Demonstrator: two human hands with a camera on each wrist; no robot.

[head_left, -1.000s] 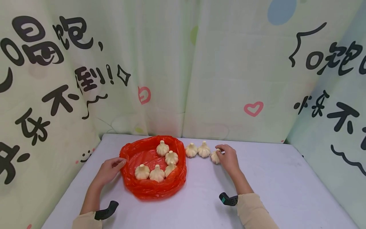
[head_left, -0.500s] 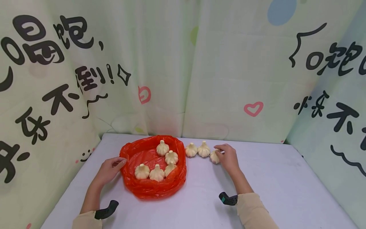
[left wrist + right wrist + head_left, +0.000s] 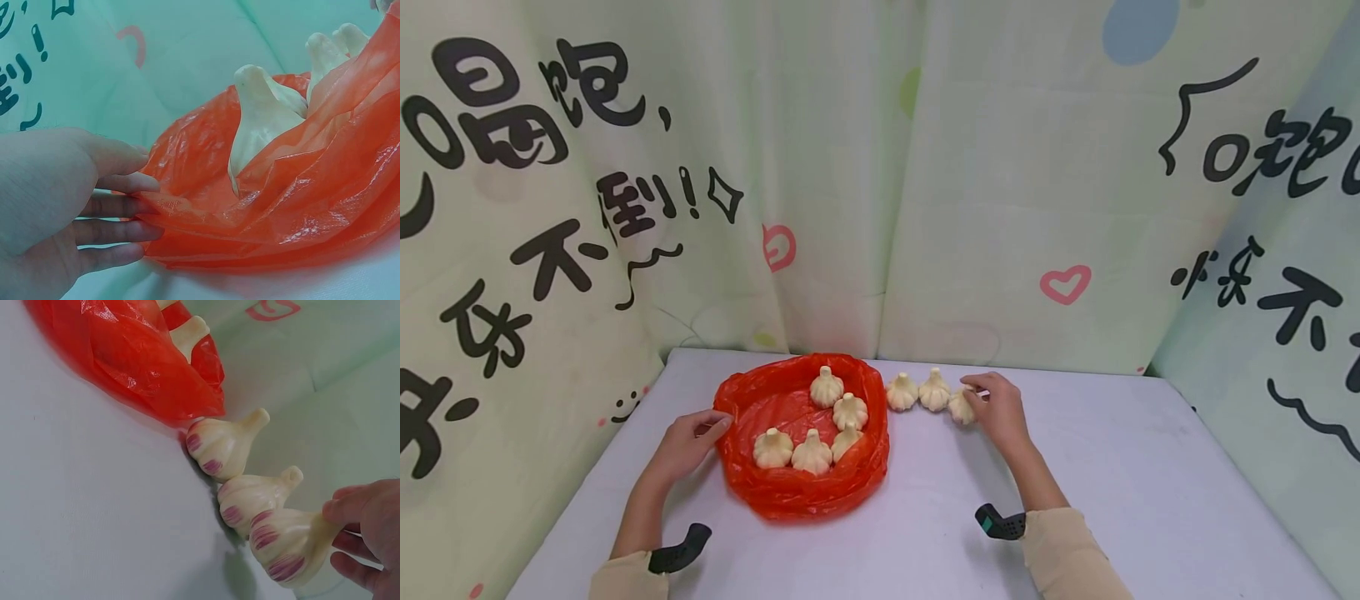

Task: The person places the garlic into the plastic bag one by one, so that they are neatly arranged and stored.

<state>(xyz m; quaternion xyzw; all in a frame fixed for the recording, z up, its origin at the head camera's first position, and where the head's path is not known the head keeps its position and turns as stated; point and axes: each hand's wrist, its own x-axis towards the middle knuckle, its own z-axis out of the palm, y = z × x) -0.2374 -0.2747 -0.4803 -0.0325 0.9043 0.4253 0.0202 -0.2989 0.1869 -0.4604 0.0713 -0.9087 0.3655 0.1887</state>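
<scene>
My right hand (image 3: 1000, 408) pinches a garlic bulb (image 3: 294, 544) by its stem, at the right end of a short row. Two more bulbs stand beside it, a middle one (image 3: 935, 391) and one (image 3: 902, 392) close to the bag. In the right wrist view the held bulb overlaps the middle one, and purple streaks mark their sides. To the left is a red plastic bag (image 3: 805, 504), its mouth spread wide, with several garlic bulbs (image 3: 812, 452) inside. My left hand (image 3: 688, 446) holds the bag's left rim between thumb and fingers; in the left wrist view the fingertips (image 3: 150, 231) lie against the plastic.
A white-covered table (image 3: 917, 542) carries everything. Behind and at both sides hangs a pale green curtain (image 3: 1000, 208) with black lettering and pink hearts. Black wrist cameras (image 3: 679, 550) sit on both forearms, below the hands.
My right hand has slid the pinched garlic bulb slightly left, closer to the middle bulb. The left hand and the bag stay in place.
</scene>
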